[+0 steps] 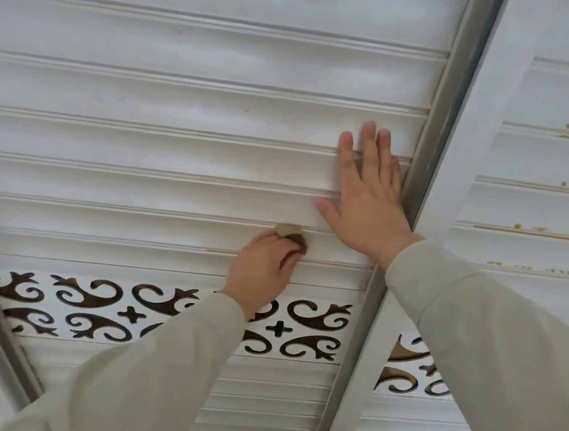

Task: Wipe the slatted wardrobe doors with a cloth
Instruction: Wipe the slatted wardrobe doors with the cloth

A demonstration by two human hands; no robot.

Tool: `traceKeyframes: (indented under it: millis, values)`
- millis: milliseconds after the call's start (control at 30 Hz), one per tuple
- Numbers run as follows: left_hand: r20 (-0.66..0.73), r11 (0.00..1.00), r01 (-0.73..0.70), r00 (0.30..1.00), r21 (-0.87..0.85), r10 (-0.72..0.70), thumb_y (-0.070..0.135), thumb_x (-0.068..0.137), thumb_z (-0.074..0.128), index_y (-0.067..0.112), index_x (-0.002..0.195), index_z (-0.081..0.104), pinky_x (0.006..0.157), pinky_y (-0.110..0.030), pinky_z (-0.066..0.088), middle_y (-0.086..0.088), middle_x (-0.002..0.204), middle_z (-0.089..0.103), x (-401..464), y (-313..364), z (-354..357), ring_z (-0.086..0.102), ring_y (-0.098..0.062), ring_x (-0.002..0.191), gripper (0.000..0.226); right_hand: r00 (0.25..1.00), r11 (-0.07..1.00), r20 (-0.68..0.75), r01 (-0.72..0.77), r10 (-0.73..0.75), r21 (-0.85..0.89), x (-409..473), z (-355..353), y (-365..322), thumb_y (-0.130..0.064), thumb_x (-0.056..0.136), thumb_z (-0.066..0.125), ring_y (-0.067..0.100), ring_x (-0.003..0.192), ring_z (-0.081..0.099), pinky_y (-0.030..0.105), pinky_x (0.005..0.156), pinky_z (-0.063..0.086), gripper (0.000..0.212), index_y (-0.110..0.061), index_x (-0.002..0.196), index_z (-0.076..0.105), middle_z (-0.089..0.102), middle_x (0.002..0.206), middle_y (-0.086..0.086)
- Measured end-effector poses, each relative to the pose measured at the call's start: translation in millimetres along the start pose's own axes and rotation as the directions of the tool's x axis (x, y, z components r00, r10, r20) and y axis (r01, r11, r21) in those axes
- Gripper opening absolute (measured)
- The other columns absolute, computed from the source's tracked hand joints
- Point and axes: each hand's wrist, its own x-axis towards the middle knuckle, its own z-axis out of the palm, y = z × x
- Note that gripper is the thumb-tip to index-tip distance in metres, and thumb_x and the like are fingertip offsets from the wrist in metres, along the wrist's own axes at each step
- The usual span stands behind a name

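White slatted wardrobe door [178, 158] fills the view, its grey metal frame edge [433, 152] running from 12 to 6 o'clock just right of centre; a second slatted door [545, 203] lies at 3 o'clock. Wide bare slats stretch toward 9 o'clock. A brown scrollwork cut-out band [96, 305] crosses below. The left hand [264, 272] grips a small greenish cloth [290, 234] against a slat near centre. The right hand [367, 202] rests flat, fingers spread, beside the frame edge.
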Motion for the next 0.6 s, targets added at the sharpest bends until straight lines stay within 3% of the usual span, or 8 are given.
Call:
traceKeyframes:
  millis: [67,200,300,367,500,600]
  values:
    - [0.023,0.984,-0.178,0.984,-0.006,0.178,0.012,0.086,0.066,0.017,0.11,0.075,0.107,-0.032,0.042,0.001,0.108,0.074,13.1,18.6,27.7,0.062,-0.02,0.111,0.026,0.999,1.0,0.033,0.002,-0.002,-0.008,-0.1,-2.6,0.8,-0.055,0.094,0.047,0.034,0.145,-0.029,0.047,0.117,-0.014,0.095,-0.019,0.155,-0.017,-0.03,0.159,0.014]
    - [0.124,0.949,-0.31,0.941,-0.056,0.314,0.006,0.08,0.063,0.014,0.105,0.076,0.104,-0.03,0.042,0.0,0.1,0.076,28.3,56.9,56.3,0.064,-0.017,0.102,0.029,0.999,0.999,0.053,-0.003,0.006,-0.043,-0.2,-2.1,3.4,-0.051,0.092,0.051,0.033,0.144,-0.031,0.048,0.117,-0.014,0.098,-0.02,0.154,-0.019,-0.033,0.158,0.012]
    - [0.163,0.945,-0.323,0.931,-0.06,0.328,0.015,0.083,0.05,0.015,0.107,0.076,0.107,-0.035,0.041,0.003,0.104,0.075,23.5,44.4,53.9,0.061,-0.015,0.112,0.035,0.999,0.998,0.048,-0.002,0.005,-0.056,-0.7,-0.7,4.8,-0.047,0.092,0.052,0.034,0.145,-0.03,0.048,0.117,-0.013,0.098,-0.021,0.155,-0.018,-0.03,0.159,0.012]
    - [0.145,0.951,-0.3,0.94,-0.078,0.309,0.011,0.084,0.052,0.016,0.11,0.075,0.109,-0.035,0.041,0.006,0.11,0.074,15.1,23.3,45.8,0.06,-0.012,0.119,0.036,0.999,0.998,0.051,0.003,-0.001,-0.055,0.1,-0.2,4.6,-0.045,0.092,0.052,0.034,0.145,-0.029,0.047,0.116,-0.014,0.097,-0.02,0.155,-0.017,-0.029,0.159,0.013]
    - [0.146,0.959,-0.273,0.948,-0.082,0.282,0.001,0.077,0.061,0.016,0.111,0.076,0.114,-0.013,0.021,0.01,0.116,0.072,4.3,7.5,27.6,0.057,-0.004,0.118,0.04,0.999,0.999,0.033,0.011,-0.009,-0.044,1.9,2.4,1.8,-0.043,0.092,0.052,0.036,0.146,-0.027,0.046,0.114,-0.018,0.096,-0.019,0.155,-0.016,-0.027,0.16,0.014]
    - [0.244,0.967,-0.242,0.936,-0.08,0.254,0.007,0.081,0.058,0.017,0.115,0.075,0.111,-0.005,0.012,0.004,0.114,0.073,11.4,18.5,30.8,0.06,-0.013,0.119,0.04,0.998,0.999,0.054,0.019,-0.017,-0.029,2.2,1.8,1.6,-0.041,0.092,0.052,0.034,0.145,-0.03,0.044,0.113,-0.022,0.096,-0.021,0.154,-0.018,-0.03,0.159,0.013]
